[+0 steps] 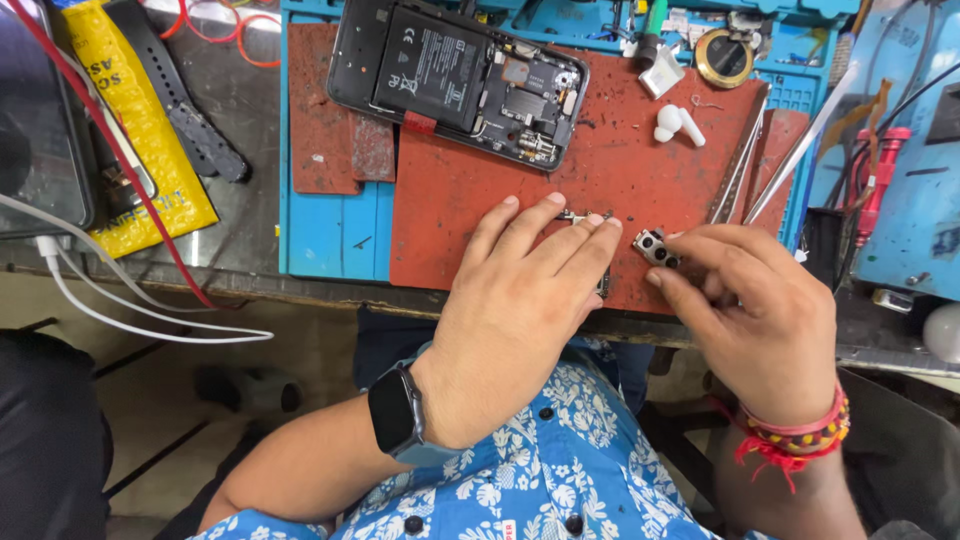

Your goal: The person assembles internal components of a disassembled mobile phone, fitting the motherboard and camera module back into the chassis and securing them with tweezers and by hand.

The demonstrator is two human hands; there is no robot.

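My left hand (pixel 520 300) rests palm-down on the red work mat (pixel 470 200), its fingertips pinning a small metal part (pixel 578 215) near the mat's front edge. My right hand (pixel 745 300) pinches a small grey camera module (pixel 655 247) between thumb and fingers, just right of my left fingertips. An opened black smartphone (pixel 460 80) with its battery and boards exposed lies at the back of the mat, well apart from both hands.
A white earbud (pixel 678 124) and metal tweezers (pixel 740 165) lie on the mat's right side. A round tape roll (pixel 723 57) sits behind. A yellow packet (pixel 135 120), a black watch strap (pixel 180 100) and white cables (pixel 120 310) lie left. A blue mat (pixel 330 225) underlies the red one.
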